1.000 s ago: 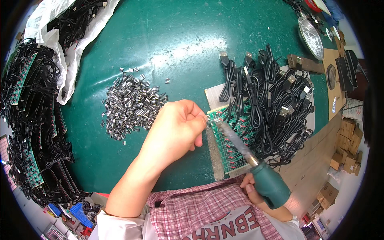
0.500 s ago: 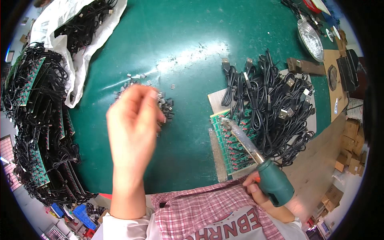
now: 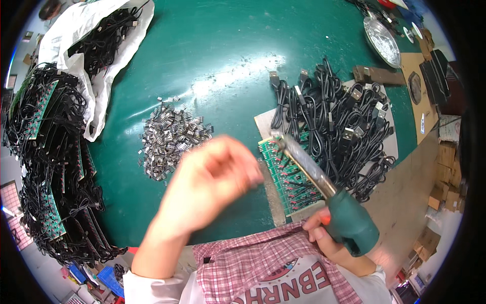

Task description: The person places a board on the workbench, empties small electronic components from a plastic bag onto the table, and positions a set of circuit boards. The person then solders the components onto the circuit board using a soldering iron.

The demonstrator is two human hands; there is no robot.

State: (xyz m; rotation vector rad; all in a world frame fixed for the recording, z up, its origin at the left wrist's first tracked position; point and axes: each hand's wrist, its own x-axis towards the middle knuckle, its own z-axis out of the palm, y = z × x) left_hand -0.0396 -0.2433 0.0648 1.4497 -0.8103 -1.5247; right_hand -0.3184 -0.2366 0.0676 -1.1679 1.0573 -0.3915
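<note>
My left hand (image 3: 212, 177) hangs over the table between a heap of small metal-pinned components (image 3: 169, 134) and a green circuit board (image 3: 277, 175). Motion smears it; thumb and fingertips come together in a pinch, and what is between them cannot be made out. A green-handled soldering iron (image 3: 352, 220) is gripped in my right hand (image 3: 321, 235), low on the right. Its long metal barrel slants up to the left, the tip above the board's far left corner. Black USB cables (image 3: 329, 111) lie bundled over the board's right side, with red wire ends along it.
More cabled boards (image 3: 53, 202) are stacked at the left edge, beside a white sack (image 3: 76, 30) of black cables. Far right, a brown block (image 3: 379, 75) lies near a shiny metal dish (image 3: 382, 43) and a cardboard sheet (image 3: 415, 96). The green table (image 3: 217, 40) spans the middle.
My left hand has moved right and nearer from the component heap toward the board, uncovering the heap. The soldering iron's tip has shifted slightly up and left over the board.
</note>
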